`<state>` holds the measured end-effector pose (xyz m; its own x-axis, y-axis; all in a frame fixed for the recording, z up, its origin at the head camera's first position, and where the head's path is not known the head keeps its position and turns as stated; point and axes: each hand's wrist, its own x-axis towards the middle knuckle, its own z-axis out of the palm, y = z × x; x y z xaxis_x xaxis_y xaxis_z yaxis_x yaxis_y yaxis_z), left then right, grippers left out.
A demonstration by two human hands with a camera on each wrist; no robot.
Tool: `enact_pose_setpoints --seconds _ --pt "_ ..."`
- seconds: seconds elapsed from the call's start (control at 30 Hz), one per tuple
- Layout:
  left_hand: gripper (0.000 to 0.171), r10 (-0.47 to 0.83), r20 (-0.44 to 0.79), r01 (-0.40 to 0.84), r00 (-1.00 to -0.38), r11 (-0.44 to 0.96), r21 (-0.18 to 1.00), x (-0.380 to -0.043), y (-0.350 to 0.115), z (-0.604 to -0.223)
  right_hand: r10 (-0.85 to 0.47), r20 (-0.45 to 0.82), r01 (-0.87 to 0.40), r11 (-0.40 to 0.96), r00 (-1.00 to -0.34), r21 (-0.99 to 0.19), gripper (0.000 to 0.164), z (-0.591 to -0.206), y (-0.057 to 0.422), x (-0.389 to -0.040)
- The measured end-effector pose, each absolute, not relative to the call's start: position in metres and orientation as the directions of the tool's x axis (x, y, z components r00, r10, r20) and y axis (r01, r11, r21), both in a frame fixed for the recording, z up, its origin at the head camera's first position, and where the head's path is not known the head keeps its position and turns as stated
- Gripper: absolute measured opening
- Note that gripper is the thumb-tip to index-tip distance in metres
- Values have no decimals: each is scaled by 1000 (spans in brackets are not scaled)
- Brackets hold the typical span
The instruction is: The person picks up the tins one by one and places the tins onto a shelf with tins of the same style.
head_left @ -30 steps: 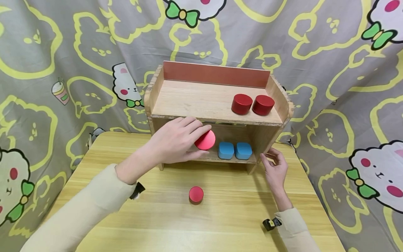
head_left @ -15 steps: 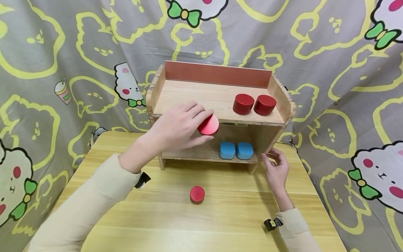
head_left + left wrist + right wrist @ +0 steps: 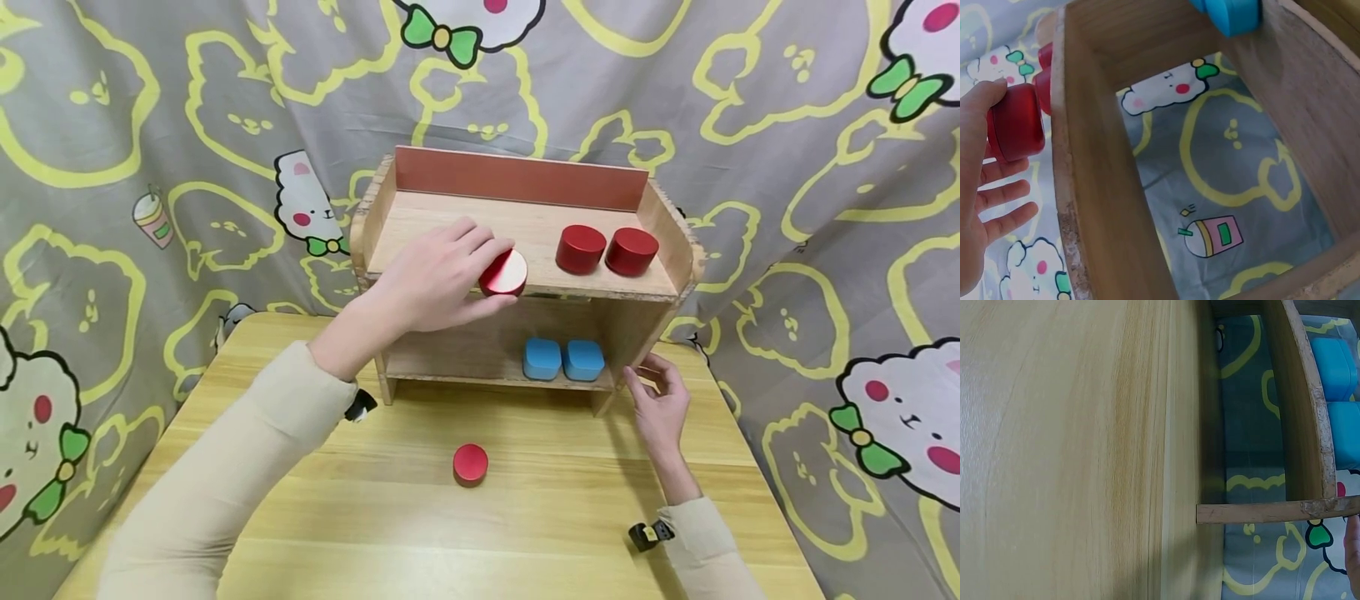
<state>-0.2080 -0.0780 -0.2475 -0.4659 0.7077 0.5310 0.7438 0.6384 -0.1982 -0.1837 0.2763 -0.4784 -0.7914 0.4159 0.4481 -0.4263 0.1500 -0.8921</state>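
Observation:
My left hand (image 3: 450, 275) pinches a red cylinder (image 3: 510, 273) between thumb and fingers, in front of the upper board of a small wooden shelf (image 3: 457, 225). In the left wrist view this red cylinder (image 3: 1017, 122) is by the board's edge, with the other fingers spread below it. Two more red cylinders (image 3: 581, 249) stand side by side at the right of the top. On the lower board sit two blue rounded blocks (image 3: 542, 358). My right hand (image 3: 660, 400) is at the shelf's right side panel, fingers loosely bent, holding nothing. In the right wrist view only a finger (image 3: 1352, 550) shows.
Another red cylinder (image 3: 470, 465) stands on the wooden table (image 3: 390, 517) in front of the shelf. Patterned grey curtain (image 3: 225, 100) hangs behind and on both sides. A reddish back strip (image 3: 517, 177) and raised side panels bound the shelf top.
My left hand has lifted the red cylinder from in front of the lower compartment to the height of the upper board's front edge. The right hand has stayed at the side panel.

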Motion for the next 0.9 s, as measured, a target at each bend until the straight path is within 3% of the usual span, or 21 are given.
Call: enact_pose_setpoints --seconds 0.23,0.9 --pt "59 703 492 740 -514 653 -160 -220 -71 -245 414 444 -422 150 -795 -894 33 -478 276 -183" --pt "55 709 456 736 -538 659 -157 -239 -56 -243 419 439 -418 147 -795 -897 31 -479 276 -184"
